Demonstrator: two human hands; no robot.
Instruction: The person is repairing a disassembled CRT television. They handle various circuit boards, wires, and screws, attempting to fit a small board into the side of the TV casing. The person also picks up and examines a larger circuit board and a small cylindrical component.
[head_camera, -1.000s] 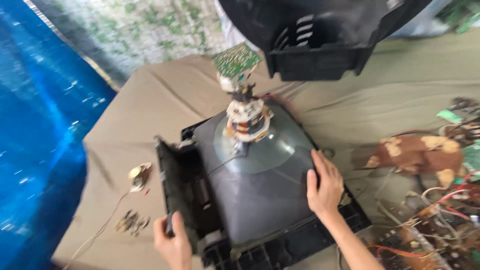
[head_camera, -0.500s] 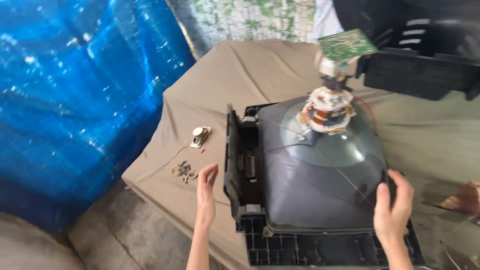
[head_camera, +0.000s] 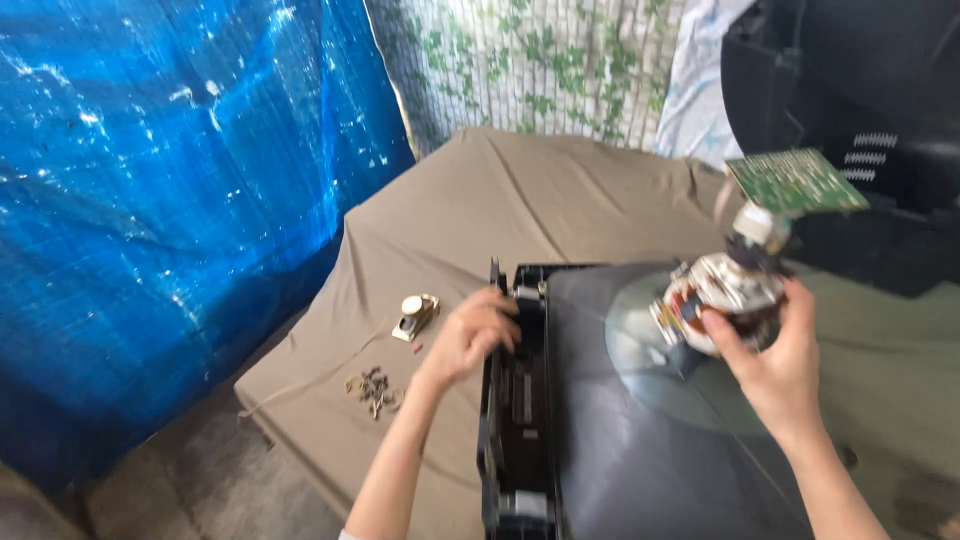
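Grip: right hand wrapped around yoke on picture tube neck; left hand fingers curled over black frame at nine o'clock. Tube centre tabletop: probably heavy, glass, neck fragile; carry by frame.

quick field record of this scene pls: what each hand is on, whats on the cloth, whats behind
left hand: left hand grips the top edge of the black frame
right hand: right hand wraps the coil assembly on the grey tube's neck
above coil: green circuit board
on cloth: small brass-coloured part and a pile of screws on the tan cloth
behind: blue tarp, black rear housing
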